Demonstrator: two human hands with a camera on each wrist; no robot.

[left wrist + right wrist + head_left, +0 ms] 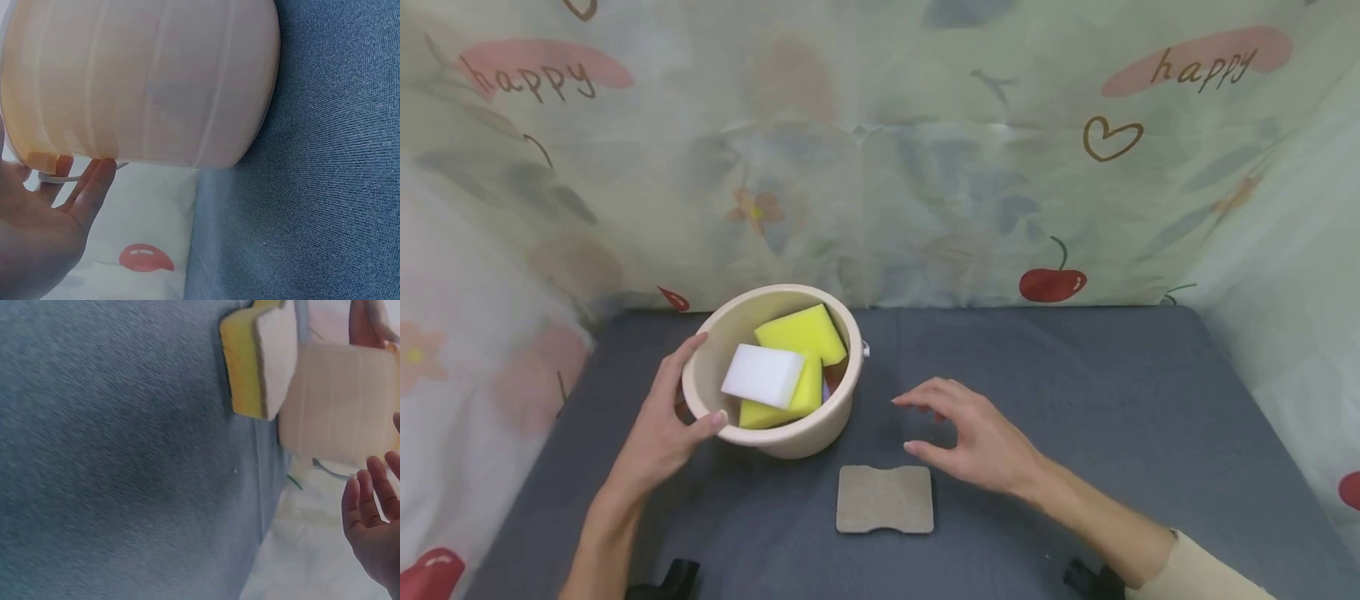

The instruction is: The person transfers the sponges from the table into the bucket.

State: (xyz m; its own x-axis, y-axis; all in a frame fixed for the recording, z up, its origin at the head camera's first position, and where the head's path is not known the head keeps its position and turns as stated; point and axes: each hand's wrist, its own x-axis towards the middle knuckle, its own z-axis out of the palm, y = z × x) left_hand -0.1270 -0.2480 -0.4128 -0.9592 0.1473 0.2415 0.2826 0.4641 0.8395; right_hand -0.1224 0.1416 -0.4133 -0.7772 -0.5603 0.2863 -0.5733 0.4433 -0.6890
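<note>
A cream plastic bucket (811, 435) stands on the left of the table, tipped slightly toward me. My left hand (658, 437) grips its left rim, thumb over the edge and fingers along the outside wall. Inside lie a white sponge (762, 373) and two yellow sponges (805, 333), with bits of brown and purple partly hidden below. In front of the bucket, a sponge with a grey top (884, 500) and notched sides lies flat; the right wrist view shows its yellow side (240, 369). My right hand (977, 437) hovers just right of it, fingers spread and holding nothing.
A dark grey-blue cloth (1112, 400) covers the table. Printed curtains (880, 208) enclose the back and both sides. Black straps (677, 577) show by both wrists. The bucket's thin handle (56, 179) hangs near the left fingers.
</note>
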